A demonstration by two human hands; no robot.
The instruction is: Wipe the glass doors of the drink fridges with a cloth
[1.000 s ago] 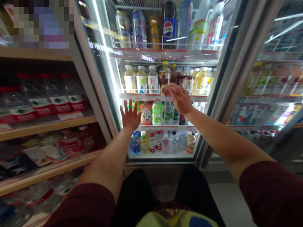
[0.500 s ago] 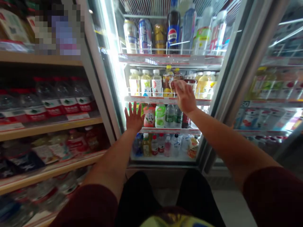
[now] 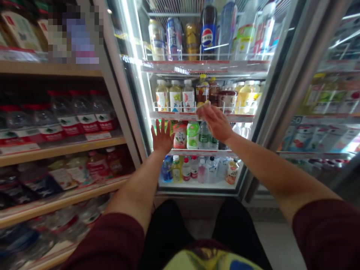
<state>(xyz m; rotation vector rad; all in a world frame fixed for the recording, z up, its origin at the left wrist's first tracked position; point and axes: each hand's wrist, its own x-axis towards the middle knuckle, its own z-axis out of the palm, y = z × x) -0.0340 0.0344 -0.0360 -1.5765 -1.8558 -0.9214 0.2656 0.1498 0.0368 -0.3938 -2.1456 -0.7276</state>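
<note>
My left hand (image 3: 163, 138) has its fingers spread, palm forward, and appears to rest flat on the glass door (image 3: 194, 191) of a lit drinks fridge. Behind it, on the third shelf, are a red drink bottle (image 3: 180, 135) and a green drink bottle (image 3: 192, 135). My right hand (image 3: 215, 120) is at the height of the second shelf's front edge, its fingers close together and pointing left. Something small and pale shows under those fingertips; I cannot make out what it is. Just above them, behind the glass, stands a yellow-capped bottle (image 3: 203, 90).
Open shelves on the left hold red-capped water bottles (image 3: 83, 112). Along the fridge's right side runs a metal frame (image 3: 289, 93), with another drinks fridge (image 3: 323, 120) beyond it. A cola bottle (image 3: 208, 33) and several cans stand on the top shelf.
My right hand has moved slightly left and down, its fingers now tilted flatter. My left hand keeps its spread pose. The whole view has shifted a little.
</note>
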